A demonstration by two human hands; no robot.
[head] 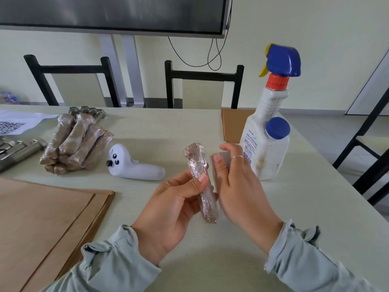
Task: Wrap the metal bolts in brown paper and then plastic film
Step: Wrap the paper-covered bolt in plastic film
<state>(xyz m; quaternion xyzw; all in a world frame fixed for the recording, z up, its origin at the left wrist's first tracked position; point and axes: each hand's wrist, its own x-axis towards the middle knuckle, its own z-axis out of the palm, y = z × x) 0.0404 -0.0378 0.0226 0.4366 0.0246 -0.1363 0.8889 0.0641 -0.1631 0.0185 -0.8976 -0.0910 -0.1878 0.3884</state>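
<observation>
A bolt wrapped in brown paper and clear plastic film (199, 165) stands tilted above the table's middle. My left hand (172, 207) grips its shaft, thumb pressed on the film. My right hand (237, 186) is beside it on the right, its fingers fairly straight, palm against the lower part of the wrap. A pile of several wrapped bolts (75, 142) lies at the left. Bare metal bolts (19, 150) lie at the far left edge, and more bare bolts (88, 111) sit behind the pile. A stack of brown paper sheets (42, 224) covers the near left.
A white handheld controller (130, 163) lies between the pile and my hands. A white spray bottle with a blue trigger (269, 123) stands at the right, a brown cardboard piece (231, 125) behind it. Two black chairs (202, 85) stand beyond the table's far edge.
</observation>
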